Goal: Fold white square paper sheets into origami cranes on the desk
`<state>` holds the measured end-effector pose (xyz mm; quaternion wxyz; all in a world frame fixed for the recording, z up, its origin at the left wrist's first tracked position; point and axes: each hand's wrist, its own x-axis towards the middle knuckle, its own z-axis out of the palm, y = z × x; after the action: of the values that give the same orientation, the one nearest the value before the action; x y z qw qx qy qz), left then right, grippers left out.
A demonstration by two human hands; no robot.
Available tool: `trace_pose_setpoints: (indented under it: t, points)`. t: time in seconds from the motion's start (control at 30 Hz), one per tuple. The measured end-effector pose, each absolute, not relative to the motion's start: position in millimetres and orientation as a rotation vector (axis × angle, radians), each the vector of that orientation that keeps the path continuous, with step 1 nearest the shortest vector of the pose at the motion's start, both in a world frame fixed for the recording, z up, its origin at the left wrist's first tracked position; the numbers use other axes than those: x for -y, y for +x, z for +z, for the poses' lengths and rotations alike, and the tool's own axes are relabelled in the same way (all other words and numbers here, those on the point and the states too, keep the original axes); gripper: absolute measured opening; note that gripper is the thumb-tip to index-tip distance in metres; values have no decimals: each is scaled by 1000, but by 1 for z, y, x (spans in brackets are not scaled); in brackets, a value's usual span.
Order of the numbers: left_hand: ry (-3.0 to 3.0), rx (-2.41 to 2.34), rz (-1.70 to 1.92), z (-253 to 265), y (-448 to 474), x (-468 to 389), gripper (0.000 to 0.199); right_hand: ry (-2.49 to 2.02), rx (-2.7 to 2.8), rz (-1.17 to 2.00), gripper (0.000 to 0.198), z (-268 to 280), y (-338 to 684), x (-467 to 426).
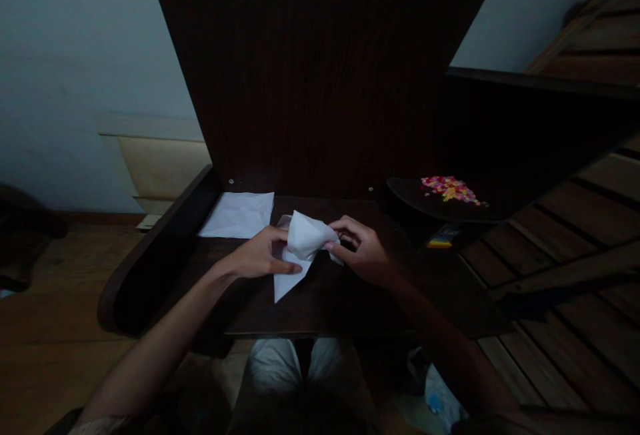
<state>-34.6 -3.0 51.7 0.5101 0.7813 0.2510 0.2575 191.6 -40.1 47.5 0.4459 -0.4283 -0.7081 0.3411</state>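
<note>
Over the dark desk, a partly folded white sheet of paper (311, 238) is held between both hands, one corner pointing up and another hanging toward me. My left hand (260, 253) grips its left side, with the thumb lying along the front. On the right edge, my right hand (361, 248) pinches the paper between thumb and fingers. The folds hide some of the fingertips. Behind my left hand, a flat stack of white paper (239, 213) lies at the back left of the desk.
Small pink, red and yellow pieces (451, 189) lie heaped on a dark corner shelf (410, 189) at the right. Below it is a small yellow-orange object (440, 243). A raised side panel (150, 255) bounds the desk (320, 308) at left; a wooden slatted structure (575, 268) stands at right.
</note>
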Motion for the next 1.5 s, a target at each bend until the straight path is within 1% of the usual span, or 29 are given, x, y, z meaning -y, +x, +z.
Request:
trace_pose_setpoints:
  t: [0.07,0.13,0.27,0.5,0.7,0.8,1.03,1.13,1.2,1.3,1.4,1.5]
  points:
    - [1872,-597,577,53,-35,4,28,-1038,1813,885,13,52,193,42]
    - [1860,-590,564,52,-34,4,30,-1020,1868,895,11,55,194,43]
    - [1804,-592,568,50,-31,3,34,-1000,1876,899,11,57,193,44]
    - [1695,-674,584,50,-31,0,30,-975,1830,974,11,59,190,48]
    - [1580,-742,554,48,-29,1,27,-1029,1847,866,8,60,188,50]
    - [1563,-761,566,47,-28,0,28,-1047,1822,877,8,58,187,49]
    - [1470,-569,498,50,-38,-3,29,-1028,1698,1025,16,58,188,48]
    - [1400,-433,431,49,-44,-5,37,-1024,1668,1102,22,61,190,49]
    - [1379,-401,393,47,-47,-7,38,-1026,1655,1142,23,63,192,50]
    - [1389,-449,427,45,-47,-8,34,-1058,1633,1183,24,65,195,49]
    - [1409,-501,472,46,-44,-8,36,-1090,1626,1203,24,66,197,49]
    - [1498,-593,429,52,-42,-5,33,-1124,1642,1143,23,65,198,48]
